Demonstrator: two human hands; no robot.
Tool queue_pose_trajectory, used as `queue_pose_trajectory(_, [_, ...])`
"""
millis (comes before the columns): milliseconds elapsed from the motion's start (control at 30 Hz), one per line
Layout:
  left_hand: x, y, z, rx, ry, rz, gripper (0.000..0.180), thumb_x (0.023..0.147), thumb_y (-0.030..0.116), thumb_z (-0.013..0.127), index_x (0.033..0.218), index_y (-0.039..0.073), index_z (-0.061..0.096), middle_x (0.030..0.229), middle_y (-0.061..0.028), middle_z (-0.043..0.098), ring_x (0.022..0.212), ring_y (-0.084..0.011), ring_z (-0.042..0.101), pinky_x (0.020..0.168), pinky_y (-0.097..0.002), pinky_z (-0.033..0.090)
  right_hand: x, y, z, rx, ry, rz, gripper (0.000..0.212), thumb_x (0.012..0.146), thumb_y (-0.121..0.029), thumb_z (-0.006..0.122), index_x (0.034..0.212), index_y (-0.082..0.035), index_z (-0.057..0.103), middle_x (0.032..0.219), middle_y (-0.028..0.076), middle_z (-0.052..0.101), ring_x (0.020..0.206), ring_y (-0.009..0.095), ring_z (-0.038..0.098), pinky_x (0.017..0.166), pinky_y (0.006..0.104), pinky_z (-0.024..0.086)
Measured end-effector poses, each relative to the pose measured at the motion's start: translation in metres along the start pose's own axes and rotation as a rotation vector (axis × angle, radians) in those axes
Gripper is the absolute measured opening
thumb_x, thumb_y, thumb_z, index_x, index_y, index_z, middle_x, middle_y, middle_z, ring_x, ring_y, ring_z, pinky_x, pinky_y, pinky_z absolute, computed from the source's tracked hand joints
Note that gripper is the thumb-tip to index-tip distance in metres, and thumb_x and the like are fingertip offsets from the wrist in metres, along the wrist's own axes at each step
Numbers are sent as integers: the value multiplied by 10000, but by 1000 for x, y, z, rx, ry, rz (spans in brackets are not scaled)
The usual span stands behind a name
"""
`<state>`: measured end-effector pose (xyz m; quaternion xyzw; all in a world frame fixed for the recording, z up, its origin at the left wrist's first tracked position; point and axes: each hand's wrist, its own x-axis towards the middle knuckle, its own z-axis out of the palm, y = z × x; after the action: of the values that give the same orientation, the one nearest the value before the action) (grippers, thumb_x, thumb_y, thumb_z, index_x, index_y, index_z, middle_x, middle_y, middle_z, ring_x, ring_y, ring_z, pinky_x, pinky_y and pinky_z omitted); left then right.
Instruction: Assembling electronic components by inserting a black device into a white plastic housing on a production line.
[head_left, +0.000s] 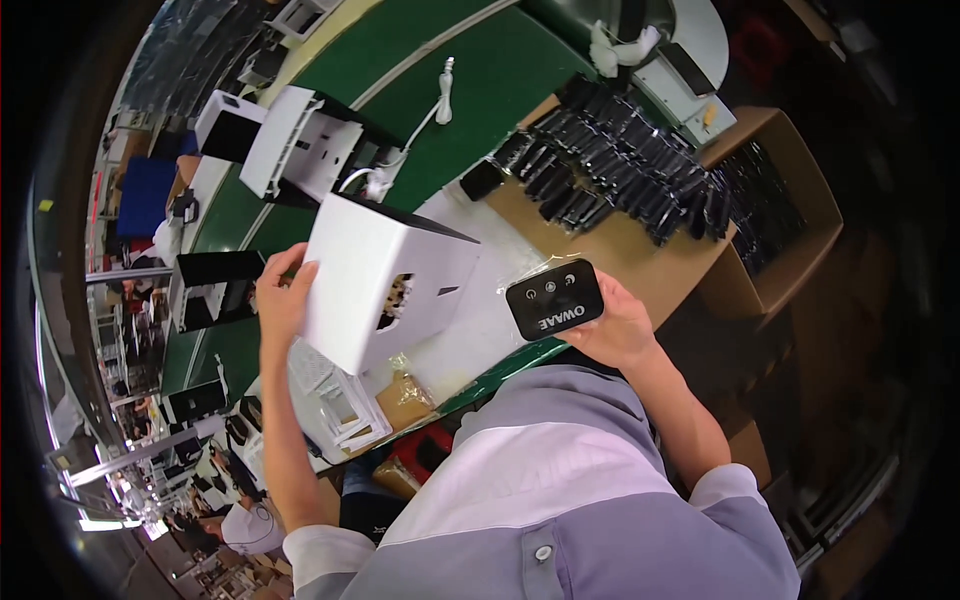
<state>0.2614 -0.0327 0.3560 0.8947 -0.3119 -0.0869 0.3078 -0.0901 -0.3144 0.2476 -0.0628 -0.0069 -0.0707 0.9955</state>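
A white box-shaped housing (350, 270) stands tilted in front of me at centre left. One side has a rounded cutout and a narrow slot. My left hand (284, 292) grips its left edge, thumb on the near face and the other fingers partly hidden. In my right hand (622, 328) is a glossy black control panel (553, 300) with rounded corners, pale icons and clear film sticking out along its far edge. The panel hides some of my fingers. A gap separates the panel from the housing.
Many film-wrapped black panels (625, 165) lie piled on cardboard beyond my right hand, beside an open carton (800, 220). Another white housing (300, 150) and a white cable (443, 95) rest on the green conveyor (400, 100). White grille frames (345, 405) sit near my left forearm.
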Motion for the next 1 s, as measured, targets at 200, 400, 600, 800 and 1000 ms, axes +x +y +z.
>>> queue_pose_trajectory(200, [-93, 148, 90, -741, 22, -32, 288, 924, 106, 714, 1179, -20, 665, 1041, -78, 699, 902, -147, 639, 800, -279, 517, 22, 13, 25, -109, -8, 21, 574, 949, -393, 677, 1361, -24, 526, 1232, 157, 641, 936, 196, 639, 844, 388, 519])
queue_pose_trajectory(400, [-96, 159, 125, -1047, -159, -103, 296, 909, 45, 739, 1172, -66, 660, 990, -67, 710, 859, -98, 630, 798, -251, 524, 29, 5, 31, -228, 3, 76, 526, 988, -403, 623, 1298, 13, 535, 1204, 144, 641, 1011, 209, 642, 838, 351, 522])
queue_pose_trajectory(600, [-94, 150, 118, -905, -149, 23, 241, 893, 1, 741, 1127, -42, 701, 904, -44, 692, 751, -59, 549, 720, -220, 494, 42, -9, 76, -1383, 161, -147, 226, 878, -35, 735, 1077, 63, 692, 1027, 84, 675, 911, 125, 621, 782, 264, 483])
queue_pose_trajectory(800, [-101, 141, 118, -1076, -119, -102, 184, 882, -23, 744, 1064, -41, 719, 838, -60, 690, 693, -72, 580, 614, -215, 470, 34, 4, 69, -1613, 119, -674, 177, 779, 71, 768, 950, 29, 752, 986, 103, 696, 806, 152, 634, 680, 259, 495])
queue_pose_trajectory(1000, [-94, 136, 122, -1096, -163, -13, 118, 897, -42, 719, 1014, -51, 710, 830, -74, 690, 670, -94, 606, 569, -229, 478, 23, -4, 61, -1697, 14, -700, 269, 736, 67, 788, 997, 20, 747, 982, 103, 702, 772, 170, 629, 678, 282, 509])
